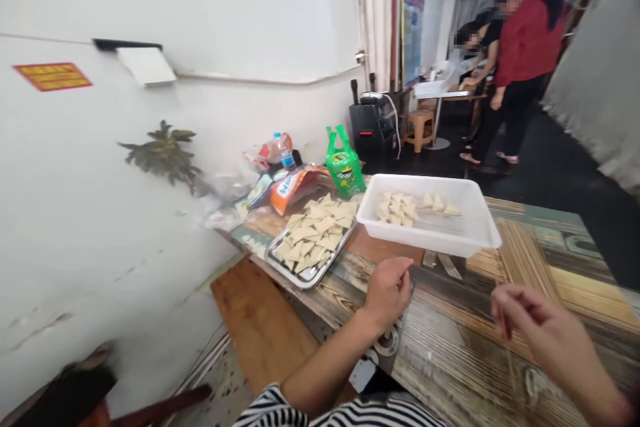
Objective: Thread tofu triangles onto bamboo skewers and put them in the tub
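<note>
My left hand (pixel 387 290) hovers over the wooden table (pixel 505 320) with its fingers curled loosely inward; nothing shows in it. My right hand (pixel 530 320) is raised at the right, fingers bent and apart, blurred by motion, with nothing visible in it. Just beyond my left hand stands a white plastic tub (pixel 430 237) holding several pale triangular pieces on thin skewers (pixel 415 208). To its left lies a metal tray (pixel 310 273) covered with several loose triangular pieces (pixel 315 233).
A green bag (pixel 344 170), snack packets (pixel 293 188) and a water bottle (pixel 286 153) crowd the table's far left by the white wall. A wooden bench (pixel 260 327) runs beside the table. Two people (pixel 515 60) stand at a small table in the back right near a stool (pixel 419 128).
</note>
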Demonstrator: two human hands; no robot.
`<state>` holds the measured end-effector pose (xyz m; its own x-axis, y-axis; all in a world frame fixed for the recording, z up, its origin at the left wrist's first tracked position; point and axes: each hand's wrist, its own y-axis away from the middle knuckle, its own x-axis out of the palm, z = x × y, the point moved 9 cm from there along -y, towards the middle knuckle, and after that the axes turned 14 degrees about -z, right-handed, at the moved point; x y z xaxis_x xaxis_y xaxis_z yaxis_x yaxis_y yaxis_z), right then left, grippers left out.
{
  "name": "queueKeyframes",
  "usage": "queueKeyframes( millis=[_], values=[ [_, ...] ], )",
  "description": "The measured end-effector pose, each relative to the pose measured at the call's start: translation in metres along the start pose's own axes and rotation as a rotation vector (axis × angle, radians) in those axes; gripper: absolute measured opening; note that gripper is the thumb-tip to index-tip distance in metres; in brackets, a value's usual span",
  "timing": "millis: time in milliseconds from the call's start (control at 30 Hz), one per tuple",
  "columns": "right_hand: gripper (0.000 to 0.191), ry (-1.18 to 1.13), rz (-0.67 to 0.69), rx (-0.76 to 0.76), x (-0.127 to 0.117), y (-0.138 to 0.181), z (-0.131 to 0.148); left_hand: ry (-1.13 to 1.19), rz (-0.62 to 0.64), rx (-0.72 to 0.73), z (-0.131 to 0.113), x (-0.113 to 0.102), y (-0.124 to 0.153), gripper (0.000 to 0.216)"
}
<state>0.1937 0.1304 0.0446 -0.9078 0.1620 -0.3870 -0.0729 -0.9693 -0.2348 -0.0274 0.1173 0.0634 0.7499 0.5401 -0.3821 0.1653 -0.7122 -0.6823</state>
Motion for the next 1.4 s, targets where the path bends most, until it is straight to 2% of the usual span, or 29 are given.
queueKeyframes(
  millis=[33, 67, 167, 233, 367, 433, 567, 700, 867, 1133, 1267, 1400],
  values=[
    [0.027, -0.03, 0.161, 0.03, 0.024, 0.019, -0.003, -0.049, -0.036, -0.012, 0.003, -0.016, -0.011, 0.031],
    [0.026, -0.036, 0.2, 0.036, 0.036, 0.034, -0.006, -0.111, -0.068, -0.029, 0.009, -0.032, -0.023, 0.031],
    [0.031, 0.023, 0.21, -0.058, 0.058, 0.059, -0.013, -0.386, -0.101, -0.078, 0.045, -0.075, -0.062, 0.03],
    [0.032, 0.074, 0.248, -0.128, 0.069, 0.066, -0.019, -0.603, -0.046, -0.108, 0.075, -0.091, -0.087, 0.031],
    [0.034, 0.106, 0.255, -0.174, 0.074, 0.065, -0.016, -0.793, 0.254, -0.065, 0.114, -0.079, -0.114, 0.031],
    [0.036, 0.081, 0.236, -0.185, 0.073, 0.064, -0.002, -0.875, 0.324, -0.075, 0.12, -0.072, -0.118, 0.029],
    [0.038, 0.065, 0.259, -0.206, 0.079, 0.067, 0.018, -0.888, 0.326, -0.066, 0.116, -0.061, -0.123, 0.026],
    [0.036, 0.125, 0.307, -0.168, 0.09, 0.069, 0.001, -0.978, 0.385, -0.121, 0.142, -0.053, -0.126, 0.024],
    [0.029, 0.121, 0.308, -0.17, 0.093, 0.07, -0.011, -0.959, 0.421, -0.13, 0.172, -0.048, -0.129, 0.032],
    [0.027, 0.093, 0.293, -0.16, 0.095, 0.07, -0.013, -0.879, 0.458, -0.141, 0.195, -0.052, -0.13, 0.044],
    [0.027, 0.073, 0.272, -0.178, 0.091, 0.07, -0.008, -0.862, 0.482, -0.127, 0.194, -0.052, -0.132, 0.039],
    [0.027, 0.066, 0.259, -0.172, 0.089, 0.069, -0.006, -0.879, 0.455, -0.094, 0.176, -0.056, -0.13, 0.028]
  ],
)
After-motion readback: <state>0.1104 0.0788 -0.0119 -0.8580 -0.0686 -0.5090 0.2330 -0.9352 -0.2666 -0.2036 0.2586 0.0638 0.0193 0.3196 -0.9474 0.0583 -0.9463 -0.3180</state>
